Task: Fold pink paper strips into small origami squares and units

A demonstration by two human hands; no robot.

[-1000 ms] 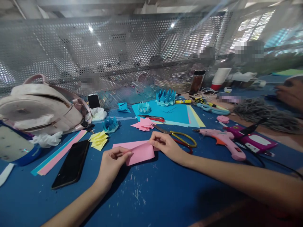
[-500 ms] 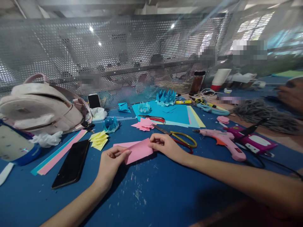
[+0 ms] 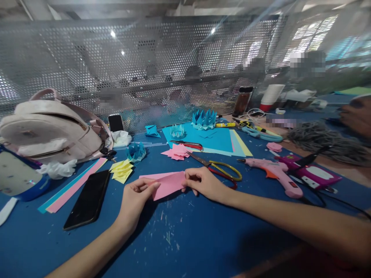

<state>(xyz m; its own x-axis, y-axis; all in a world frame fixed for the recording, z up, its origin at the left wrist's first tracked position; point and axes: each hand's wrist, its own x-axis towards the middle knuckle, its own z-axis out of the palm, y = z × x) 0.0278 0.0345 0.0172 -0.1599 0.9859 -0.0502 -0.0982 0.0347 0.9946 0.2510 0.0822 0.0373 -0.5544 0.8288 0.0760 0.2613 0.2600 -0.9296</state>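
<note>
A sheet of pink paper [image 3: 170, 186], folded over lengthwise, is stretched between my two hands just above the blue table. My left hand [image 3: 137, 197] pinches its left end, thumb on top. At the right end, my right hand [image 3: 204, 183] has thumb and fingers closed on the paper's edge. Behind the paper lie a pile of pink folded pieces [image 3: 178, 151] and scissors [image 3: 224, 170] with yellow and red handles, close to my right hand. Yellow folded pieces [image 3: 122, 171] rest beyond my left hand.
A black phone [image 3: 87, 200] and paper strips [image 3: 75, 183] lie left, before a backpack [image 3: 55, 131]. Blue folded paper crowns [image 3: 203, 119] stand at the back on blue sheets [image 3: 214, 143]. Rightward are a pink glue gun [image 3: 274, 170], its cable, grey yarn [image 3: 327, 143] and another person's hand [image 3: 356, 117].
My right hand has turned and slid slightly down along the paper's right edge. The paper's right end sits a little lower and flatter. My left hand keeps its hold.
</note>
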